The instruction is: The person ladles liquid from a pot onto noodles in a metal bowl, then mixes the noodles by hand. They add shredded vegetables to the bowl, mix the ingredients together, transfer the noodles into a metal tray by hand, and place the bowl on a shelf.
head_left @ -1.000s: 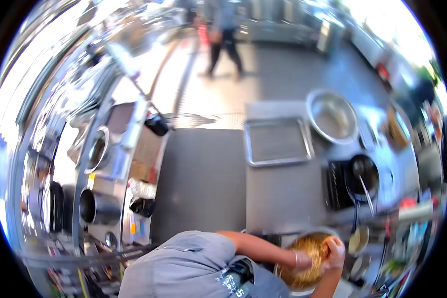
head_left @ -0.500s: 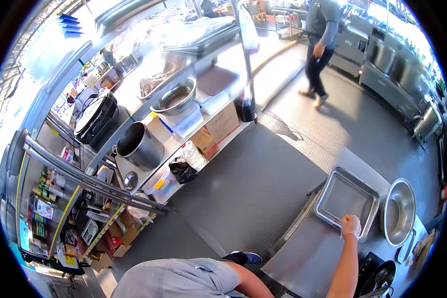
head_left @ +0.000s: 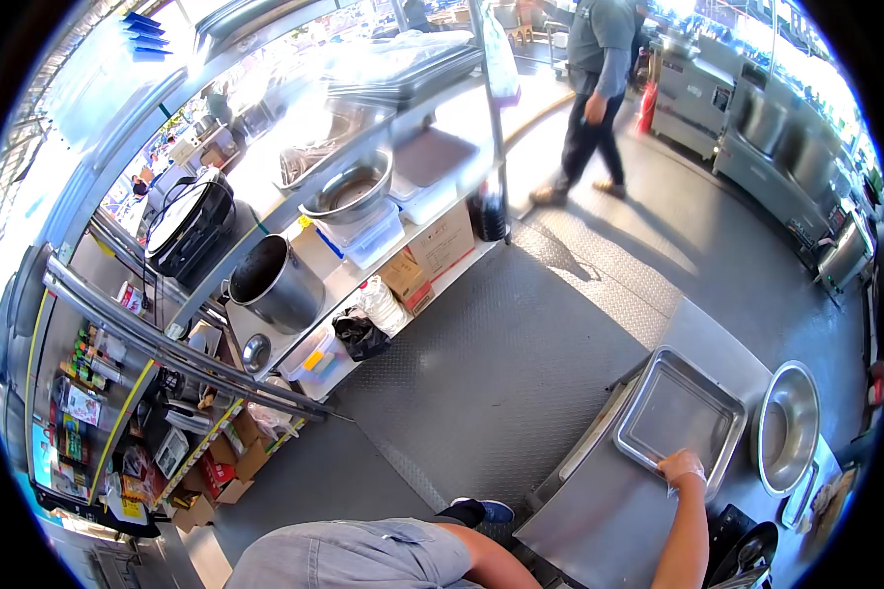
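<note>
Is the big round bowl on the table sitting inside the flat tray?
No, the bowl stands on the table beside the tray, outside its rim.

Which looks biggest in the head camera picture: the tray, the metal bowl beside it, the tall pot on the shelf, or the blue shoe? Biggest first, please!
1. Tray
2. Metal bowl and tall pot: too alike to rank
3. Blue shoe
</note>
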Tool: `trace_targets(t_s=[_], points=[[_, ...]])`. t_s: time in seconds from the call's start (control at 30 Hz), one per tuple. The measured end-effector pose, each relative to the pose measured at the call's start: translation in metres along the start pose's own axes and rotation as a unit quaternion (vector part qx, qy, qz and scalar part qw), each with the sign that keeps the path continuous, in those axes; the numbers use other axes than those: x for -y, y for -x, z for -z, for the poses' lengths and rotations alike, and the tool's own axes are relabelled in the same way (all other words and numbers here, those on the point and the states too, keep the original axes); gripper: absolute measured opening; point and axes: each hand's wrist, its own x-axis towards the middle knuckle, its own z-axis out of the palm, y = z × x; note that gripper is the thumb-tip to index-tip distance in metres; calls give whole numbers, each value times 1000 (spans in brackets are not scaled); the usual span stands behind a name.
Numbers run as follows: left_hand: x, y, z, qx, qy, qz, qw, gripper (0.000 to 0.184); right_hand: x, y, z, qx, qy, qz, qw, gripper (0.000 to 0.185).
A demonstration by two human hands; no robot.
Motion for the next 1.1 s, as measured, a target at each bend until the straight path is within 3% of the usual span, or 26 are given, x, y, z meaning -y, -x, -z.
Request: trace_targets(t_s=[0.3,0.43,0.5,0.53,0.57,0.6,0.63,0.67,0.7,0.73,0.77,0.87,0.93,1.0,1.03,1.07,1.1], points=[[-12,-5,-18,-1,7,-13,1000,39,-19,63,-52,76,12,61,995,32],[-21,-8,-38,-3,13,-18,1000,40,-14,95,-65,84,-13,151,985,31],[-27,-11,-54,-7,12,-26,1000,40,-13,102,-89,36,61,219,973,27],[-34,-14,-73,-12,13,-51,999,40,-13,119,-98,50,99,228,967,25],[-30,-21,-101,-28,9,-88,996,40,-8,111,-107,-1,93,271,958,24],[-27,-27,-163,-113,1,-207,972,40,-17,120,-132,4,83,269,960,22],[-21,-31,-204,-272,-18,-302,913,40,-25,104,-151,-42,72,293,952,13],[-35,-20,-170,-365,104,-254,890,22,-39,90,-164,-51,61,304,949,11],[-53,-34,-143,-195,155,-119,961,23,-49,84,-172,-28,76,301,950,12],[-71,-49,-114,-22,147,34,988,24,-50,103,-135,78,99,251,960,16],[-127,-50,-44,94,60,52,992,27,-70,130,-146,80,110,214,967,19],[-107,-52,-74,132,73,68,986,28,-79,131,-167,121,112,203,965,21],[-104,-52,-86,-54,174,62,981,29,-87,135,-163,192,92,172,962,25],[-104,-46,-80,-49,195,50,978,29,-90,147,-144,188,19,112,976,26],[-101,-45,-90,-106,200,33,974,29,-92,153,-135,179,-52,60,981,27],[-99,-44,-95,-162,201,16,966,30,-109,154,-138,144,-124,60,980,27],[-97,-41,-108,-125,227,20,966,30,-128,165,-152,64,-150,49,985,25]])
